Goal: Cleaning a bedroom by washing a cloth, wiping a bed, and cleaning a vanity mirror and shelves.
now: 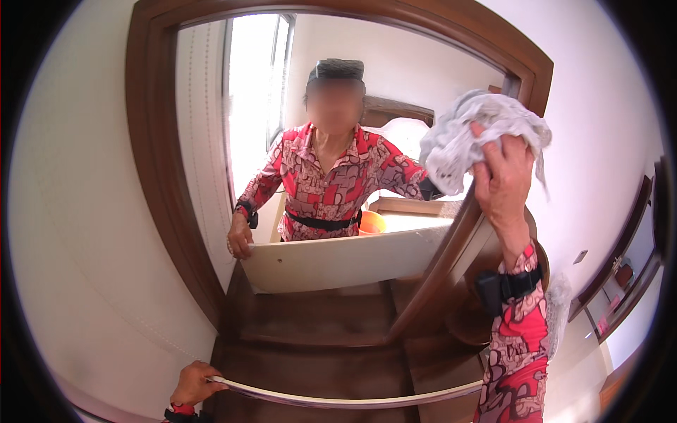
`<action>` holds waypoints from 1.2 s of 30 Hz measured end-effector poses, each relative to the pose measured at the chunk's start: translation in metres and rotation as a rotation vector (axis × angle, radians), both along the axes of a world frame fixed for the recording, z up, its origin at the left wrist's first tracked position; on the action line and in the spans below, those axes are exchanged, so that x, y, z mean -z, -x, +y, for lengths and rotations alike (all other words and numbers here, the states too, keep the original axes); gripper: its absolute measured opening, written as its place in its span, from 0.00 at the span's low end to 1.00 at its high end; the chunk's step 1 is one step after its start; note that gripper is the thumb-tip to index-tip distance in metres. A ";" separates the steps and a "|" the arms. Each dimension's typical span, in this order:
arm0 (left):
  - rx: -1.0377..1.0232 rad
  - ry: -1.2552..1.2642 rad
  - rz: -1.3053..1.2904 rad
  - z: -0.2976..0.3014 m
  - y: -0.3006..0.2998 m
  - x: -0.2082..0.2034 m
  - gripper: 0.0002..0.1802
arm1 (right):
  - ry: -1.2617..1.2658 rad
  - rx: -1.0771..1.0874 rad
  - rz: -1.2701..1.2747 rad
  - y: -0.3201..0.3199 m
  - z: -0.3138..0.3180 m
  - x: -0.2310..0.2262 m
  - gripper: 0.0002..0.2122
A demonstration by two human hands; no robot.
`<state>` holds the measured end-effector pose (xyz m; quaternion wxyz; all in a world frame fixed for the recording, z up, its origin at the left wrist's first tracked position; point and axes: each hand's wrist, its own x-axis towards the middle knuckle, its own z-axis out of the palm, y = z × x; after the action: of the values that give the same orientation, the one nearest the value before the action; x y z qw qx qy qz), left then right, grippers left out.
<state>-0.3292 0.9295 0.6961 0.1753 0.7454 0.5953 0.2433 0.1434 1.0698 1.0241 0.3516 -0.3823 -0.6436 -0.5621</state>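
Clutching wht cloth (458, 134) w/ R hand (506, 180) by mirror (338, 190); L hand (194, 385) pinching wht board (338, 403); R sleeve (518, 359) print letter-like.

White wall (77, 176) at left. Small wall plate (580, 256) at right, crumpled clear plastic (559, 314) lower, dark-framed panel (615, 283) beyond. Reflected: bright window (255, 77), dark headboard (398, 110) above white bedding (403, 134), orange bucket (372, 222).

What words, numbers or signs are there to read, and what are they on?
None can be read.
Patterned right sleeve: letter-like print, too jumbled to read.
White cloth in the right hand: grey marks, too blurred to tell if they are writing.
White board in the left hand: no writing I can make out.
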 end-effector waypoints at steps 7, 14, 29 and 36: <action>-0.150 0.079 0.029 -0.020 0.034 -0.015 0.15 | 0.419 -0.126 0.002 0.017 -0.001 0.108 0.11; -0.124 0.111 -0.067 -0.002 0.025 -0.008 0.16 | 0.597 -0.262 -0.218 -0.002 -0.027 0.173 0.08; -0.152 0.124 -0.077 -0.018 0.022 -0.041 0.15 | 0.818 -0.281 0.011 0.014 -0.017 0.173 0.13; -0.100 0.297 -0.155 -0.010 -0.007 -0.060 0.10 | 0.637 -0.386 0.139 -0.009 -0.026 0.152 0.16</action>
<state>-0.3218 0.9197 0.7562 0.3166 0.6597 0.6458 0.2180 0.1525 1.0436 0.8718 0.3575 -0.3813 -0.8209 -0.2299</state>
